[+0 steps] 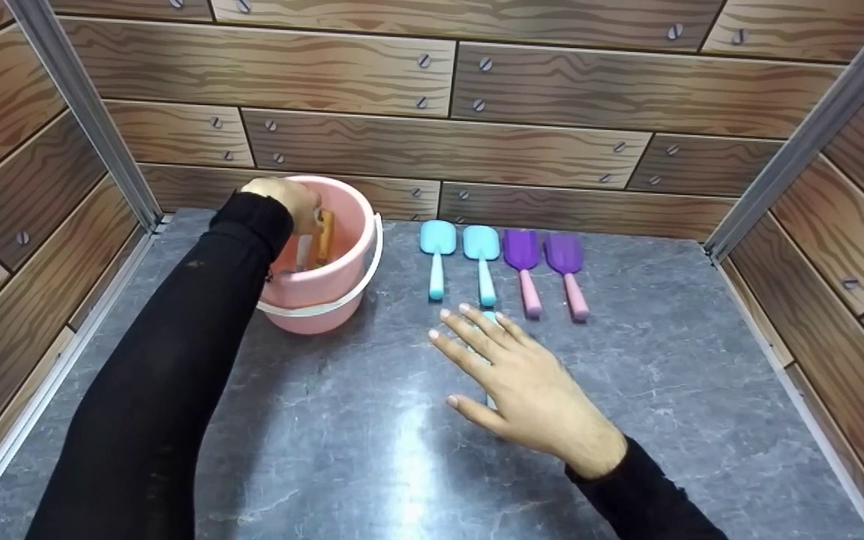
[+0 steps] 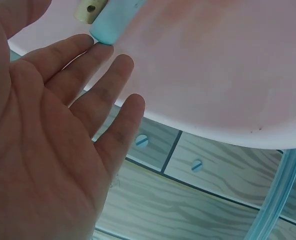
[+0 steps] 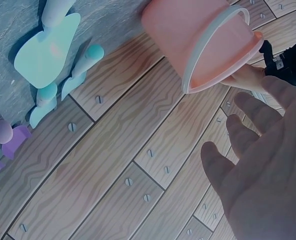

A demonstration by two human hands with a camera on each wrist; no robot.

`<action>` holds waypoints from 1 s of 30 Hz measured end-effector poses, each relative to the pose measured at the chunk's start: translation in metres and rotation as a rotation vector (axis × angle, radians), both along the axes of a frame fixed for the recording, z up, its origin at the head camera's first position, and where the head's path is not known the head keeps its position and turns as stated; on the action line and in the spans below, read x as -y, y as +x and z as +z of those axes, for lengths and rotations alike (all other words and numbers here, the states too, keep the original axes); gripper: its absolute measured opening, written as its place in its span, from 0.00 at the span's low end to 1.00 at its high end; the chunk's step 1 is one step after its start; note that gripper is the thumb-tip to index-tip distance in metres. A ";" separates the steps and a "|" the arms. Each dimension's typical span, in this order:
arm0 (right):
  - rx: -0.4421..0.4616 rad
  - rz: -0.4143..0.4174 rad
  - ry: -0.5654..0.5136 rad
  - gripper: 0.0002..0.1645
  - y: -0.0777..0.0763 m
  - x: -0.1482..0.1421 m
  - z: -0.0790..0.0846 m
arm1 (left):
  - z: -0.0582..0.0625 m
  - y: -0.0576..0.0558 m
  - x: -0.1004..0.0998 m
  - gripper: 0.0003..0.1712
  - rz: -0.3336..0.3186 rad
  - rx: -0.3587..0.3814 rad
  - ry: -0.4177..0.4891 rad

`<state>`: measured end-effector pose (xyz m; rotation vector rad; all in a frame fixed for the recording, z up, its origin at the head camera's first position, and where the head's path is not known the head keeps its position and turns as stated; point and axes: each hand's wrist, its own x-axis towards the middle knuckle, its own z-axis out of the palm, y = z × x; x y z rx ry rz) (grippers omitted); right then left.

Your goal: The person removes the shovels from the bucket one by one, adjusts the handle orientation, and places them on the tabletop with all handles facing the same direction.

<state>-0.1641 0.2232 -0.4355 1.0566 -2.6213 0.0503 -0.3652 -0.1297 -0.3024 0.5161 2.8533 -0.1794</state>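
Observation:
My left hand (image 1: 289, 199) reaches into a pink bucket (image 1: 312, 322) at the left. In the left wrist view its fingers are spread and loosely extended, fingertips right at the end of a turquoise handle (image 2: 110, 27). Beside that is a yellowish handle end with a hole (image 2: 91, 9); the head view shows an orange handle (image 1: 325, 236) inside the bucket. My right hand (image 1: 529, 382) hovers palm down with fingers spread, holding nothing. Under it lies a turquoise hand shovel (image 3: 48, 52), mostly hidden by the hand in the head view.
Right of the bucket, two turquoise shovels (image 1: 438, 238) and two purple shovels with pink handles (image 1: 520, 249) lie in a row on the grey marbled tabletop (image 1: 342, 442). The bucket's white carrying handle (image 1: 376, 262) hangs down its front. Wood-patterned walls (image 1: 537, 90) enclose the back and sides.

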 end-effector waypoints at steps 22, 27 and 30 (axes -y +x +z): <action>0.036 -0.026 -0.018 0.47 -0.002 -0.004 0.000 | 0.000 -0.007 -0.002 0.24 -0.046 -0.021 -0.028; 0.030 -0.023 -0.027 0.47 -0.003 -0.005 0.000 | -0.002 -0.008 -0.003 0.26 -0.020 -0.033 -0.022; 0.037 -0.026 -0.025 0.47 -0.003 -0.005 0.000 | -0.004 -0.009 -0.003 0.23 -0.010 -0.064 0.009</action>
